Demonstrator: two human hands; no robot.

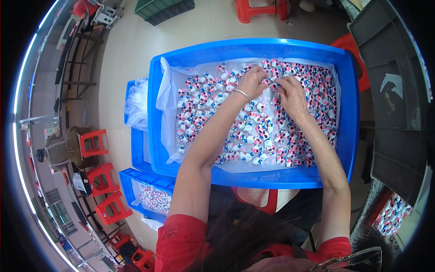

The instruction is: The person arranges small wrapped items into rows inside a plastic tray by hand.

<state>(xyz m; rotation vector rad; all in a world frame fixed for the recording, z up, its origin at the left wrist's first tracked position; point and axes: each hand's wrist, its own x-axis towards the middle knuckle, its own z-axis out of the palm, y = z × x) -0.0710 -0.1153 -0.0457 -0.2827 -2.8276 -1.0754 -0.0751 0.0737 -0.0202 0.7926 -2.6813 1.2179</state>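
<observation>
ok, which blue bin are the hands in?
The biggest bin, centre. The left hand and right hand are both at the small pieces inside it; neither is over the smaller blue bins to its left.

Two bare hands, a left hand (253, 82) and a right hand (292, 97), with bare forearms behind them. A thin, pale metallic bangle (243, 94) circles the wrist just behind the left hand. Farther back from each hand, above the elbow, is a short red sleeve (181, 233), the left one bearing a small, darker openwork-like pattern near its hem. Nearer the body than both hands are long dark hair (240, 247), dark legwear (294, 213) and thin-framed eyeglasses (358, 258), the last behind the right hand.
</observation>
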